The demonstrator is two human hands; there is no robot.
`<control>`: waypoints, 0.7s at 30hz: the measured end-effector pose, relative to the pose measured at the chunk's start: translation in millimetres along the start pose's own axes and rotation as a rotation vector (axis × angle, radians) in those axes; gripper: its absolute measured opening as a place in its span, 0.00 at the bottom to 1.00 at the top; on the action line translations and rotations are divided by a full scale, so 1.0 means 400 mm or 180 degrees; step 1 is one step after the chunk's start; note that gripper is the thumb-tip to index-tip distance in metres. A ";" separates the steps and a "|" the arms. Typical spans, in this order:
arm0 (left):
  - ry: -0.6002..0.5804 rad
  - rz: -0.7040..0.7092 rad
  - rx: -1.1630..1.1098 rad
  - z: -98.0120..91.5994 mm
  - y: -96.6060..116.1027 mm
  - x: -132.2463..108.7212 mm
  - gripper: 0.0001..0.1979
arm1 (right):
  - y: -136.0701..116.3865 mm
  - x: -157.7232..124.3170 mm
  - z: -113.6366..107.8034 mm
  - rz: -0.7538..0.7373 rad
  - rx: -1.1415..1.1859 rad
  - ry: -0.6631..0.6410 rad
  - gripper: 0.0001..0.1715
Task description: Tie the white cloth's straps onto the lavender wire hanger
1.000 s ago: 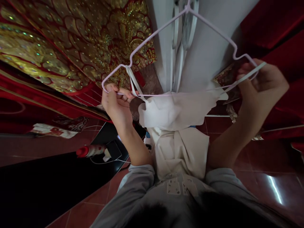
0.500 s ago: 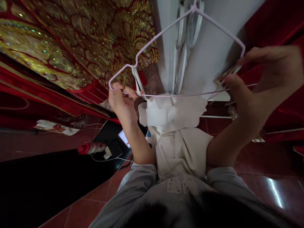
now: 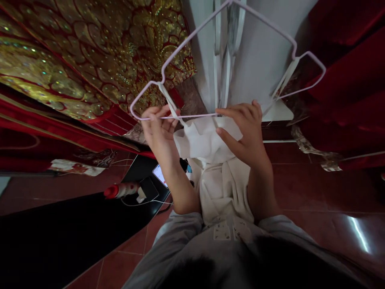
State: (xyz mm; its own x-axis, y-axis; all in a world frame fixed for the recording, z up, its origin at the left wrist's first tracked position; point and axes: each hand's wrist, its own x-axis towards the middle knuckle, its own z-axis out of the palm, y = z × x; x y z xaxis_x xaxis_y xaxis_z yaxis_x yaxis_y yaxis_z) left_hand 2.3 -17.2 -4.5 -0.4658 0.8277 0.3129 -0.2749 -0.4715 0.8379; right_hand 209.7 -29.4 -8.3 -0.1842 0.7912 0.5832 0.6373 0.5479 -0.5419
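Observation:
A pale pink wire hanger [image 3: 198, 116] is held up in front of me. From it hangs a white garment [image 3: 200, 140] with a ruffled top edge, one strap [image 3: 168, 98] looped over the left notch and another strap [image 3: 287, 78] over the right notch. My left hand [image 3: 158, 128] is closed around the hanger's lower bar near its left corner, beside the left strap. Fingers apart, my right hand [image 3: 245, 130] lies over the right part of the garment, its index fingertip at the lower bar. Its palm side is partly hidden.
Red and gold sequinned clothing [image 3: 120, 52] hangs at the left, and red fabric [image 3: 349, 80] at the right. A black table [image 3: 75, 237] at lower left bears a red-capped bottle [image 3: 120, 190], a lit phone [image 3: 159, 175] and a cable. The floor [image 3: 309, 192] is red tile.
My right hand has left the hanger's right end and moved left and down to the middle of the garment. The right strap now shows in the right notch. The hanger has shifted slightly left.

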 end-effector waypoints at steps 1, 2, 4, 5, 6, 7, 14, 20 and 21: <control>-0.0187 -0.0061 0.0203 -0.003 0.000 -0.007 0.13 | 0.001 0.001 0.002 -0.0005 0.0033 0.0012 0.23; -0.0432 -0.0136 0.0460 -0.007 0.004 -0.014 0.15 | 0.003 0.002 0.004 -0.0013 0.0072 0.0026 0.23; -0.0904 -0.0268 0.0956 -0.017 0.026 -0.027 0.16 | 0.008 0.003 0.006 -0.0034 0.0153 0.0083 0.22; -0.1084 -0.0301 0.1137 -0.022 0.043 -0.033 0.17 | 0.011 0.003 0.007 -0.0045 0.0184 0.0114 0.21; -0.1234 -0.0309 0.1258 -0.027 0.063 -0.038 0.17 | 0.014 0.003 0.007 -0.0054 0.0201 0.0140 0.21; -0.1370 -0.0307 0.1340 -0.032 0.083 -0.041 0.17 | 0.016 0.003 0.008 -0.0059 0.0204 0.0162 0.20; -0.1286 -0.0191 0.0528 -0.040 0.170 0.009 0.21 | 0.025 0.002 0.004 -0.0050 0.0223 0.0185 0.18; -0.0688 -0.0335 -0.0479 -0.043 0.185 0.053 0.35 | 0.035 0.002 -0.001 -0.0034 0.0329 0.0147 0.19; -0.0511 -0.0286 -0.0600 -0.049 0.180 0.051 0.39 | 0.037 0.002 -0.001 -0.0051 0.0330 0.0156 0.19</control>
State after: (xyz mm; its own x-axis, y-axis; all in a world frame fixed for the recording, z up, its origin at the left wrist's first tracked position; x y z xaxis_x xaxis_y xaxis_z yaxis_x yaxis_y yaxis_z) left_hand -43.5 -40.1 53.6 -0.2971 0.8994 0.3206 -0.4681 -0.4298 0.7721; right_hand 219.3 -20.8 -15.7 -0.1553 0.7693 0.6197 0.5533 0.5874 -0.5906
